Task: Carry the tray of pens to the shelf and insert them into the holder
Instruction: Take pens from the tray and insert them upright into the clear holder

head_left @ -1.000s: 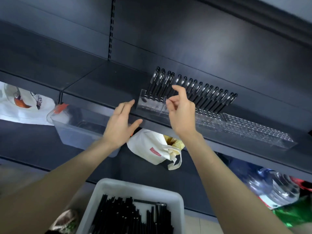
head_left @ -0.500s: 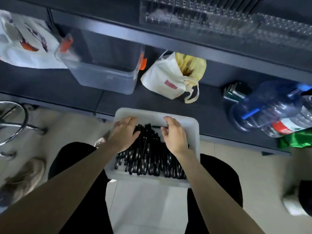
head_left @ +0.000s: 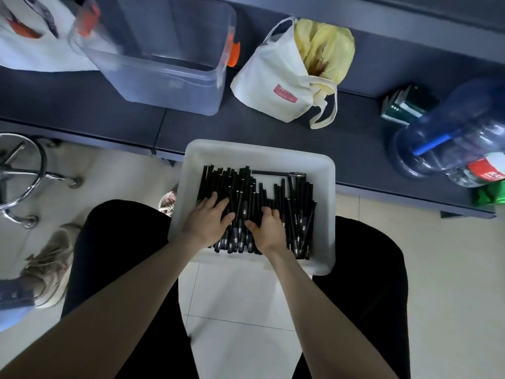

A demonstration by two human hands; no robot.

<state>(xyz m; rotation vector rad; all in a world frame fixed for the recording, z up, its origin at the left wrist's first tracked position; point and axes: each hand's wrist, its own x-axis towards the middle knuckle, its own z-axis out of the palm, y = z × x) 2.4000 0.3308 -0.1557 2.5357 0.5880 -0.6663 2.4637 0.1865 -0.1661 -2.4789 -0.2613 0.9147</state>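
Note:
A white plastic tray (head_left: 325,192) rests on my lap, its far edge against the dark lower shelf (head_left: 273,132). It holds a heap of black pens (head_left: 246,187), most lying lengthwise, and one pen (head_left: 278,173) lies crosswise at the far end. My left hand (head_left: 209,221) lies flat on the pens with fingers spread. My right hand (head_left: 269,225) rests on the pile beside it, fingers curled down among the pens; whether it grips any is hidden. The pen holder is out of view.
On the lower shelf stand a clear storage bin (head_left: 164,58), a white tote bag (head_left: 284,80) with yellow contents, a blue water jug (head_left: 451,127), bottles and a small green box (head_left: 404,105). A chrome stool base (head_left: 24,181) and shoes (head_left: 49,266) are on the floor at left.
My hands left the pen holder on the upper shelf and came down onto the pens in the tray. My view tipped downward, so the holder went out of sight.

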